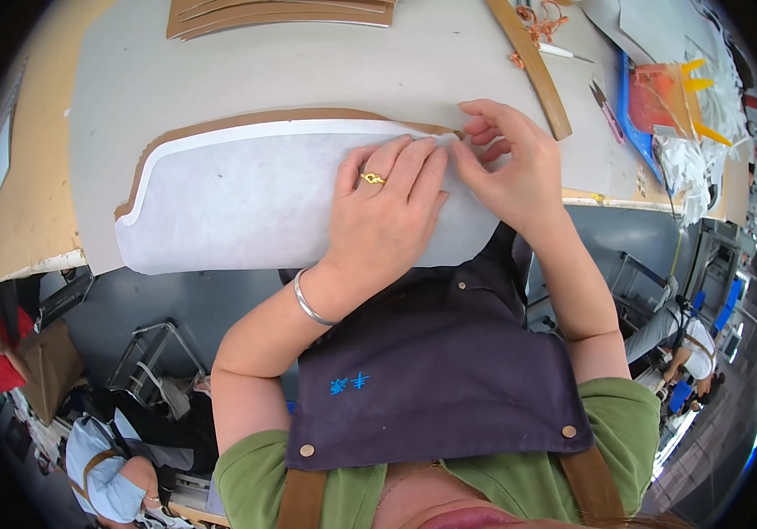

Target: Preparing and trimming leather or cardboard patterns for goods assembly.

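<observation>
A long curved brown panel (246, 121) lies on the table, with a white backing sheet (220, 194) over it. A bright white band follows its far edge, and a brown margin shows beyond that. My left hand (387, 198) rests flat on the right part of the backing, fingers stretched and side by side, with a gold ring and a silver bangle. At the panel's far right corner, my right hand (515, 163) has its thumb on the near side of the edge and its other fingers curled beyond. The band looks wrinkled there; the exact fingertip contact is partly hidden.
Stacked brown pieces (281, 16) lie at the far side. Toward the right are a brown strip (533, 70), a white-handled awl (559, 51), pink-handled snips (607, 113), a blue tray (638, 132) and white scraps (685, 172). The table's front edge borders my apron (440, 379).
</observation>
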The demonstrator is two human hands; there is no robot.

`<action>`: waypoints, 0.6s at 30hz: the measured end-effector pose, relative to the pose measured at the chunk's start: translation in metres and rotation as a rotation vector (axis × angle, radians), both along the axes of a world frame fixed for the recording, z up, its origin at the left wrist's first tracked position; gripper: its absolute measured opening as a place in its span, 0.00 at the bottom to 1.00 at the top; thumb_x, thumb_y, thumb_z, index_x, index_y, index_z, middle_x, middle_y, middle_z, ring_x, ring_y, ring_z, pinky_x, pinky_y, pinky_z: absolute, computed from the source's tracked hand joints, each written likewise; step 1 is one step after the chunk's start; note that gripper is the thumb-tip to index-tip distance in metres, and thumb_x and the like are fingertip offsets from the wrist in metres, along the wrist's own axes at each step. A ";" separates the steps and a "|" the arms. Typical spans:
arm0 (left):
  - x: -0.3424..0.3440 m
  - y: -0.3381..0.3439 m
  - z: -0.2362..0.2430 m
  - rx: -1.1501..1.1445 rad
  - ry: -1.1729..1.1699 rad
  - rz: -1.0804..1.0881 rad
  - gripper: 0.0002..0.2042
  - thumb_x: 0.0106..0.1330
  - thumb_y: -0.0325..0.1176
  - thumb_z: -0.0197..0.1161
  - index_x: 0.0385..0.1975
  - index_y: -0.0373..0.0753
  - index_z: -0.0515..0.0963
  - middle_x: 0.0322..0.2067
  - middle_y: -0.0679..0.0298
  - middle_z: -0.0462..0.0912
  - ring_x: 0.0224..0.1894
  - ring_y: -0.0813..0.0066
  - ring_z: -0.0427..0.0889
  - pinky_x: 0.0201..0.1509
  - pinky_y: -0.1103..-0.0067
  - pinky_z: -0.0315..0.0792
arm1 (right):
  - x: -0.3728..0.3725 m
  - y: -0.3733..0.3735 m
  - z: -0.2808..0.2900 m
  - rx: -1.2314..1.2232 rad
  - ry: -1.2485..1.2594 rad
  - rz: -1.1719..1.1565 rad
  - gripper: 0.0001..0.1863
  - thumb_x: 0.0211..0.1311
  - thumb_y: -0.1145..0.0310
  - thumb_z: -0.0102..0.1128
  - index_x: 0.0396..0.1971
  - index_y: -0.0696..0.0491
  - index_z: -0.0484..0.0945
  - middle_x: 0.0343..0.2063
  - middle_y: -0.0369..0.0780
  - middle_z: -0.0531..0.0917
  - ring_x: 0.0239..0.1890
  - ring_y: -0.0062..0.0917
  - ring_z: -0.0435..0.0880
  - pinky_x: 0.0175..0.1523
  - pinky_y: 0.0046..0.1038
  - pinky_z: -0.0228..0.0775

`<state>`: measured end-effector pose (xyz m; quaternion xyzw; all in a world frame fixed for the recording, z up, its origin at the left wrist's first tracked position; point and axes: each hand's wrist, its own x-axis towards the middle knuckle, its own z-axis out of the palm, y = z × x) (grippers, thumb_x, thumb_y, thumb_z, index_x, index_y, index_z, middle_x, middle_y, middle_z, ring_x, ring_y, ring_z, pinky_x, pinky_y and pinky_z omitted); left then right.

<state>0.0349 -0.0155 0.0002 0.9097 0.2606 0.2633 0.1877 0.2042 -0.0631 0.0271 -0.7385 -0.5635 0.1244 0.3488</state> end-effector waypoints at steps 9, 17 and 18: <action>-0.001 0.000 0.001 -0.002 -0.005 -0.011 0.20 0.56 0.33 0.67 0.49 0.40 0.77 0.50 0.66 0.76 0.54 0.68 0.74 0.59 0.69 0.64 | 0.025 0.014 0.001 0.012 -0.123 0.281 0.17 0.47 0.77 0.67 0.41 0.53 0.81 0.31 0.38 0.84 0.38 0.33 0.83 0.44 0.32 0.77; 0.000 0.000 0.000 -0.011 -0.011 -0.020 0.20 0.56 0.33 0.67 0.50 0.40 0.77 0.49 0.66 0.76 0.54 0.68 0.75 0.59 0.69 0.64 | 0.024 0.020 0.004 -0.042 -0.103 0.396 0.16 0.49 0.77 0.65 0.41 0.52 0.82 0.30 0.39 0.85 0.34 0.35 0.83 0.41 0.32 0.77; -0.001 0.001 -0.001 -0.010 -0.013 -0.018 0.20 0.55 0.33 0.67 0.50 0.40 0.77 0.49 0.66 0.76 0.54 0.68 0.75 0.58 0.69 0.64 | 0.022 0.020 0.000 -0.016 -0.123 0.328 0.15 0.50 0.78 0.64 0.40 0.52 0.83 0.30 0.39 0.85 0.32 0.33 0.83 0.39 0.31 0.77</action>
